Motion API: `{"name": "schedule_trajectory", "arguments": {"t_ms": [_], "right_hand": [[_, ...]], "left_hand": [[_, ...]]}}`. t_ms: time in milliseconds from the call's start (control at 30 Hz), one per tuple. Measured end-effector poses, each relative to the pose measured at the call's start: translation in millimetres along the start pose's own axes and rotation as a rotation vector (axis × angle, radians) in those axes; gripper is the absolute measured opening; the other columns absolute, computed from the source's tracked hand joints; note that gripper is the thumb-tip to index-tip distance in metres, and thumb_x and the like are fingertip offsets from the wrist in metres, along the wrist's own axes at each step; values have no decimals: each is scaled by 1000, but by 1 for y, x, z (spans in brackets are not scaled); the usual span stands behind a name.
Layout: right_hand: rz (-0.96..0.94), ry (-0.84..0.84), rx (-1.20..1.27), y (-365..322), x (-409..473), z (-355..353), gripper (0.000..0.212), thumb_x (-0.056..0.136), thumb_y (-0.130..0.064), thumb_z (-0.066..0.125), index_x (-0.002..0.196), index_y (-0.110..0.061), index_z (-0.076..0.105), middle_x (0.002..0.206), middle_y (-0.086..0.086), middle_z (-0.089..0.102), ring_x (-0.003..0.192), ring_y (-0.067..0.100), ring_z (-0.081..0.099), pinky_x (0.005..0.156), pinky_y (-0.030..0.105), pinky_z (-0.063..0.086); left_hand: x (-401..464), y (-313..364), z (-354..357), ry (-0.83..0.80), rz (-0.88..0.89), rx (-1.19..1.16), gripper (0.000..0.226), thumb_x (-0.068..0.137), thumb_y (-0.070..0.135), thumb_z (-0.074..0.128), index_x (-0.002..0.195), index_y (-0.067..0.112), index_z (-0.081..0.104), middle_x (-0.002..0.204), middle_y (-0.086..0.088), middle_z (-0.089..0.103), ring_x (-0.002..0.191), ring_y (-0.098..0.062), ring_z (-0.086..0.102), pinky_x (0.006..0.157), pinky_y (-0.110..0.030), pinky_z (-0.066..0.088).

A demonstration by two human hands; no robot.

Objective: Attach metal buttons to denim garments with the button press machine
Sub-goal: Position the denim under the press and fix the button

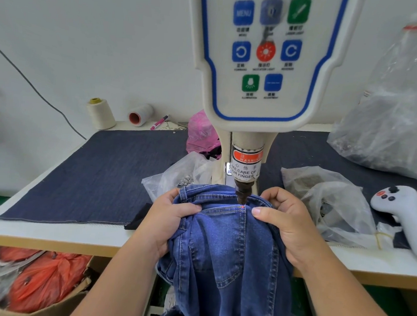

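Jeans (230, 247) are being stretched flat by both gripping hands, left hand (170, 217) at nine o'clock, right hand (284, 221) at three. Judging by this, they are centring the waistband under the press head (243, 193).

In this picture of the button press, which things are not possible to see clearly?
- Head view: the lower die and any button, hidden under the denim garment beneath the press head.
- The fingertips of the left hand and right hand, tucked under the fabric.
- The small labels on the control panel, blurred.
- The contents of the plastic bags, too small to make out.
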State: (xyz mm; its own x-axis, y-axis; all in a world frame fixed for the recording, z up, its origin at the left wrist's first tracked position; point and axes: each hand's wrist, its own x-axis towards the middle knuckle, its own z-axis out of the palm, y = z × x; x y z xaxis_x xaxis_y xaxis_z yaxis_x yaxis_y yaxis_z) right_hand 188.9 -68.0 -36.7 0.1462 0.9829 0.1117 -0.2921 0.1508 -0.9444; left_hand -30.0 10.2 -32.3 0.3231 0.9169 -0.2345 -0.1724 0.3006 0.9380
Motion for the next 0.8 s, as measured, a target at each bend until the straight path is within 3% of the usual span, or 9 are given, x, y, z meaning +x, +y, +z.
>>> {"name": "schedule_trajectory", "arguments": {"t_ms": [667,800], "right_hand": [[17,8,-37,-3,-2,2,17,64,-8,73,71,-23,68,75,6,69,68,17,66,60,27,54],[12,7,-54,-4,-2,1,26,75,3,72,72,-22,68,75,8,70,67,19,66,59,27,54]], "left_hand": [[-1,1,1,17,-6,14,31,82,-9,66,109,6,67,99,-22,74,87,-38,73,65,-37,59],[-2,1,1,18,-10,8,30,82,-10,65,107,7,68,98,-22,74,85,-37,73,63,-36,59]]}}
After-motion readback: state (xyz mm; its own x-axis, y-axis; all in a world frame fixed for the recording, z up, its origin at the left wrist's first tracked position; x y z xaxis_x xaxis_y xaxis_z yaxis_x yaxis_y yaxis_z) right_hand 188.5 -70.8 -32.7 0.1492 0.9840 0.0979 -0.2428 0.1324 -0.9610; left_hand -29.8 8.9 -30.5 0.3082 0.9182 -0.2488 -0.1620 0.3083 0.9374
